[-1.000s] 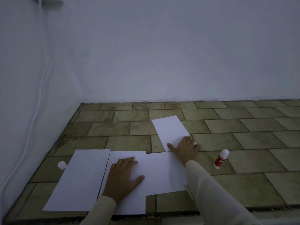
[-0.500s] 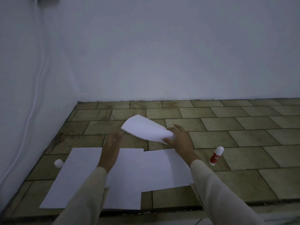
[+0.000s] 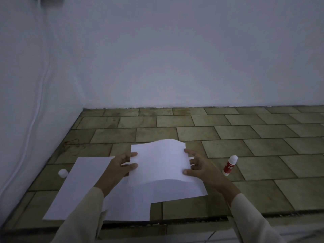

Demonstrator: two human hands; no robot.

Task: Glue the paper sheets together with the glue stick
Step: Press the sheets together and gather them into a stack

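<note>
A small white paper sheet is held above the floor between both hands. My left hand pinches its left edge, and my right hand pinches its right edge with thumb below and fingers behind. Under it lie larger white sheets: one at the left, one in the middle and one overlapping at the right. A red-and-white glue stick stands uncapped on the tiles right of my right hand. Its white cap lies left of the sheets.
The tiled floor stretches to the right and back. White walls close the left side and the rear, with a white cable running down the left wall. A floor edge runs just in front of the sheets.
My right hand lifted the small sheet off the tiles and brought it toward me. My left hand left the floor sheets and took the small sheet's left edge.
</note>
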